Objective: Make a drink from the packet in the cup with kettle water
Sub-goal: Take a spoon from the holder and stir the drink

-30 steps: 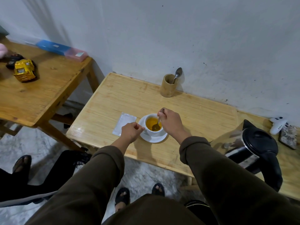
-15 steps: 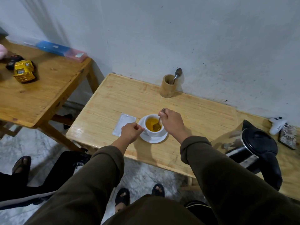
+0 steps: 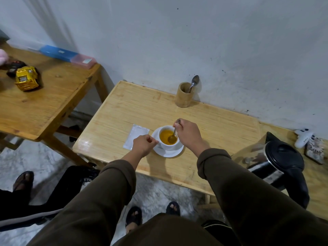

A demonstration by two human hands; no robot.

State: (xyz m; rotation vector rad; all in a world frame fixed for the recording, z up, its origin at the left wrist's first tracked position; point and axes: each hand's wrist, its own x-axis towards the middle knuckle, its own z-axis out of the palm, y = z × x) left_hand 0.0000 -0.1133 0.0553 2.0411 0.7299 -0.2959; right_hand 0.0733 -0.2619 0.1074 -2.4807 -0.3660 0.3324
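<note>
A white cup (image 3: 170, 146) full of orange-yellow drink stands on a white saucer (image 3: 167, 152) near the front of the light wooden table (image 3: 124, 110). My right hand (image 3: 189, 134) holds a metal spoon (image 3: 173, 136) whose bowl dips into the drink. My left hand (image 3: 144, 145) is closed at the cup's left side, where the handle is hidden under my fingers. The white packet (image 3: 135, 135) lies flat just left of the saucer. The steel kettle with a black lid (image 3: 276, 162) stands at the right.
A bamboo holder with a second spoon (image 3: 184, 95) stands by the wall. A white game controller (image 3: 302, 137) and a small patterned object lie at the far right. A second table (image 3: 35, 103) at left carries a yellow toy truck and plastic boxes. Someone's legs are at lower left.
The spoon's bowl has shifted a little inside the cup, and my right hand has turned slightly with it. My left hand and the cup have stayed in place.
</note>
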